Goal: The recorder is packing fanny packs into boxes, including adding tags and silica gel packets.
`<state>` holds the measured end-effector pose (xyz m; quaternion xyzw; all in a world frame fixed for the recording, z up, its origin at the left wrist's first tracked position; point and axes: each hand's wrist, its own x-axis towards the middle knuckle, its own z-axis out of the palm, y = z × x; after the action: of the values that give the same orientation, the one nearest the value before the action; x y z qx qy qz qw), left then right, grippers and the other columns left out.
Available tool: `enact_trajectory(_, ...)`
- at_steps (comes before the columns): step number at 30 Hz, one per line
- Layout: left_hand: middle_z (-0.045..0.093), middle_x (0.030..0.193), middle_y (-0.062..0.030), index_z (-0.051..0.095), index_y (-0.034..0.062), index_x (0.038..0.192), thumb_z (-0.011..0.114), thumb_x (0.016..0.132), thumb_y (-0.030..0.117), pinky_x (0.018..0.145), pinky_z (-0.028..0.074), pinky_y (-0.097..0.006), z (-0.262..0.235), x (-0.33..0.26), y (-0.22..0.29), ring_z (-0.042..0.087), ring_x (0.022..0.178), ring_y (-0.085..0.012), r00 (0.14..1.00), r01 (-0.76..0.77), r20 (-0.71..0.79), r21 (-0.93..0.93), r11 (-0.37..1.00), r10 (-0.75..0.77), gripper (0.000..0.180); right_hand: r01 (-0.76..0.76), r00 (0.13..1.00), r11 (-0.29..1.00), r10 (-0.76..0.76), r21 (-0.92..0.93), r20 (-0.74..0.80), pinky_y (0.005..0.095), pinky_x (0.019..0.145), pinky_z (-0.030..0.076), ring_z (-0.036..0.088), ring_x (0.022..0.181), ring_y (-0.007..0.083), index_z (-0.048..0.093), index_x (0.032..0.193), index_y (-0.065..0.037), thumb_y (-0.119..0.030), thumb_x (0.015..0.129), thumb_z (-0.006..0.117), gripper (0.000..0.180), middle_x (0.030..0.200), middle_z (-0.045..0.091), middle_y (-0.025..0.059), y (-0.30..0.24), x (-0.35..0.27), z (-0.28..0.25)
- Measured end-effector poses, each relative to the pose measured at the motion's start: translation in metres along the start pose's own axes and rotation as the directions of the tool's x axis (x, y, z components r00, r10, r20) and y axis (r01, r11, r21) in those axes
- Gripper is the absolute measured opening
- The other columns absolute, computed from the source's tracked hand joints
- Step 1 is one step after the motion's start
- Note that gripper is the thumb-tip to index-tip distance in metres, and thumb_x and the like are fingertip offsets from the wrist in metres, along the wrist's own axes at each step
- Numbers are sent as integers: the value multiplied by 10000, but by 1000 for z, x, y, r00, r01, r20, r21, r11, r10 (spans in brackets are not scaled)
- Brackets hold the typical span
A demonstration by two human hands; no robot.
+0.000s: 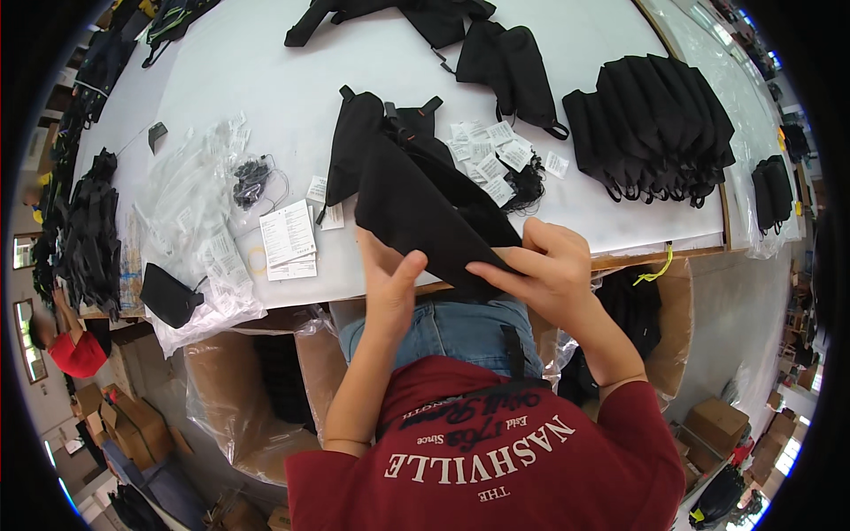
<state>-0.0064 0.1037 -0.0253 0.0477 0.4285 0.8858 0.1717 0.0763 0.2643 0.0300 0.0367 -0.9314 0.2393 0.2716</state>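
- A white worktop (266, 71) fills the upper view, its near edge just in front of the person; a concrete floor shows to the right, and stacked cartons sit at the lower left and lower right of a crowded workroom.
- Two open cardboard boxes lined with clear plastic stand under the near edge: the left box (239, 389) and the right box (673, 327), each with black goods inside.
- The left hand (387, 279) and the right hand (551, 270) both hold one black fabric pouch (425, 212) over the near edge of the worktop; each grip is pinched shut on the cloth, thumb against fingers.
- One stack of black pouches (655, 128) lies fanned at the right; I cannot count its pieces.
- A single black pouch (513, 66) lies above the centre, and another black piece (381, 18) at the top edge.
- A heap of clear plastic bags (195, 203) sits at the left, with one small black pouch (170, 295) beside it.
- Scattered white paper tags (491, 155) lie at the centre, too many and too overlapped to count, and a pile of white printed cards (288, 234) lies nearer the left.
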Motion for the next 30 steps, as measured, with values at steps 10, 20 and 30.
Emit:
enact_trajectory(10,575,1188,-46,482,56,1269,635,886,118,938,459,-350,-13,6,5,560,1091,-183,957,222,-126,-272,936,-263,417,-454,695,396,718,798,38,192,573,347,423,661,-2,568,839,-15,-147,950,563,173,732,534,-50,-21,-14,53)
enact_trajectory(20,655,958,-98,593,-35,1076,714,763,68,750,522,-282,1,-6,20,647,831,-167,869,490,54,39,871,-492,350,-352,879,537,470,767,74,229,790,432,564,897,119,566,1240,32,-169,961,518,347,1020,639,66,10,21,44)
enact_trajectory(30,655,951,-93,591,-27,1069,689,790,73,727,532,-268,10,-4,22,653,819,-158,853,521,6,26,853,-521,312,-225,899,885,349,407,-263,243,566,428,578,681,139,673,847,-41,-11,744,739,126,798,627,47,4,16,36)
